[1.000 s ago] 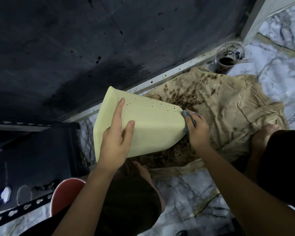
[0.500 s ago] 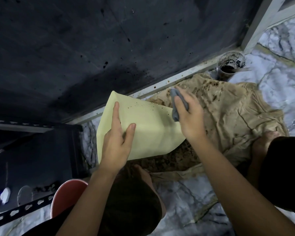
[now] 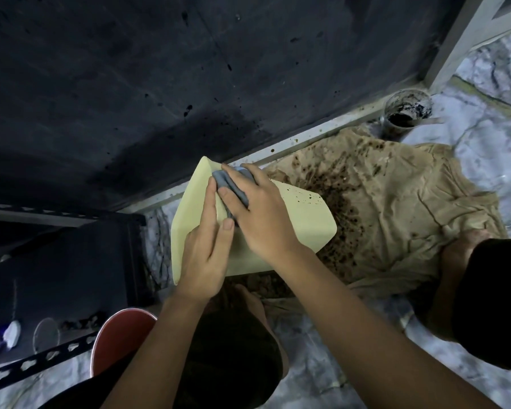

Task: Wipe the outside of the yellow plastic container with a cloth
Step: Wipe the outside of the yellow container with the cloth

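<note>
The pale yellow plastic container lies tilted on its side above the floor, its outer wall facing me with small dark specks near its right end. My left hand steadies it from below, fingers stretched flat along the wall near the left rim. My right hand lies across the top of the wall, its fingers pressing a grey-blue cloth against the upper left part by the rim. Most of the cloth is hidden under my fingers.
A stained beige cloth covers the marble floor to the right. A cup of dark liquid stands by the white frame. A dark wall rises behind. A red stool and perforated metal bar sit lower left.
My right hand has slid the cloth leftward along the container's wall, from the right end to the upper left rim. The left hand has kept its hold.
</note>
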